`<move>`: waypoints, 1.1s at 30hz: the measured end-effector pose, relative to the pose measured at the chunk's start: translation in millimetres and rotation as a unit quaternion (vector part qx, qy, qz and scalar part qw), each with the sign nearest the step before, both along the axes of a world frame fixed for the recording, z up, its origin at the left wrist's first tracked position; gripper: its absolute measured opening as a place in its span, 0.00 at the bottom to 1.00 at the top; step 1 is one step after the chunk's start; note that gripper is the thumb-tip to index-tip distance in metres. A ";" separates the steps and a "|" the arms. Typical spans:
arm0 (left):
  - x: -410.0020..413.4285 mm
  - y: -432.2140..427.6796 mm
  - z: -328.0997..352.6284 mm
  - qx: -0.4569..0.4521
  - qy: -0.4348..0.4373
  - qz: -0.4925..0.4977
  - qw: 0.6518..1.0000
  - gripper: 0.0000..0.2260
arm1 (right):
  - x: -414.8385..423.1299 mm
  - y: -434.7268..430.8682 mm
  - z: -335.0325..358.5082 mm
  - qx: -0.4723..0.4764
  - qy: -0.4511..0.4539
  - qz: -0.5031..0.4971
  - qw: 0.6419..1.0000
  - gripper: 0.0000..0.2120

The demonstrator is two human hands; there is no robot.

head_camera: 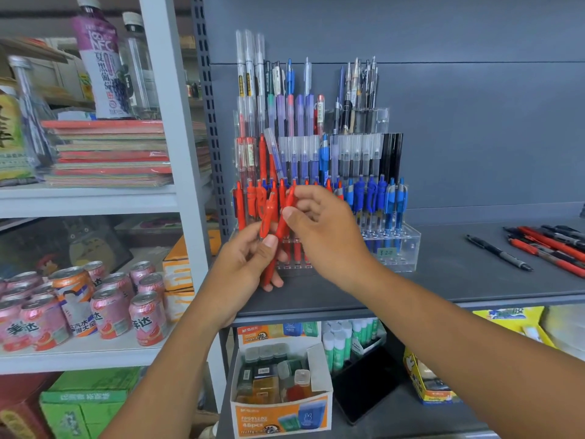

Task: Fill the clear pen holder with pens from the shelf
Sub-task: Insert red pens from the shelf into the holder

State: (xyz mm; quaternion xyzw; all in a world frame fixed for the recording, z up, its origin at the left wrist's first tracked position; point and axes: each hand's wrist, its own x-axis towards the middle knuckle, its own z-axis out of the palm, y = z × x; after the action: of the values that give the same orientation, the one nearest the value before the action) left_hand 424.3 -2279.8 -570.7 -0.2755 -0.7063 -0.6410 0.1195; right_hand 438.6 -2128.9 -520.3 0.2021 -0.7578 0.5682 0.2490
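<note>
Red pens [268, 217] sit in a little bunch in the left hand [247, 261], right in front of the clear pen holder [408, 248]. The left hand's fingers and thumb are curled round the bunch. The right hand [326, 232] is in front of the holder too. Its thumb and pointer finger pinch the top part of one red pen [285, 223] from the bunch.

The holder goes up in steps like stairs, and it stands on the grey shelf [443, 280]. Its front row has red pens on the left side and blue pens [380, 198] on the right side. The rows behind hold purple, clear and black pens standing up. A small green sticker [386, 251] is on the front wall of the holder.

Well to the right of the holder, loose pens [550, 245] lie flat on the same shelf, some red and some black. One black pen [498, 252] lies by itself, nearest to the holder.

To the left of the holder and lower down are pink cans [107, 312]. Higher up on that side is a stack of coloured paper pads [110, 153]. Below the holder is an orange box [281, 413], with green and white glue sticks [338, 343] just beside it.
</note>
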 end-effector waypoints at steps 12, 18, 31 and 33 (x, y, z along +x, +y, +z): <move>-1.7 -0.6 -2.3 0.009 -0.032 0.023 0.999 0.11 | -11.1 46.6 43.8 -0.095 0.099 -0.084 0.987 0.16; -2.2 -1.3 -0.9 0.036 -0.052 0.000 0.998 0.12 | -20.0 68.4 45.0 -0.050 0.100 -0.152 0.982 0.16; -0.3 -0.3 -1.1 0.007 -0.001 0.042 0.999 0.07 | -26.2 75.1 36.9 -0.007 0.113 -0.164 0.980 0.18; 0.5 0.3 -0.6 0.016 0.002 0.038 0.999 0.09 | -28.1 76.0 37.3 -0.001 0.110 -0.168 0.980 0.19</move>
State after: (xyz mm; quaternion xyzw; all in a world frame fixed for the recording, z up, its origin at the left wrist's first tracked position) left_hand 424.8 -2279.5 -571.3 -0.2472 -0.7060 -0.6466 0.1495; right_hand 410.6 -2052.9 -483.0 0.1330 -0.7484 0.4935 0.4227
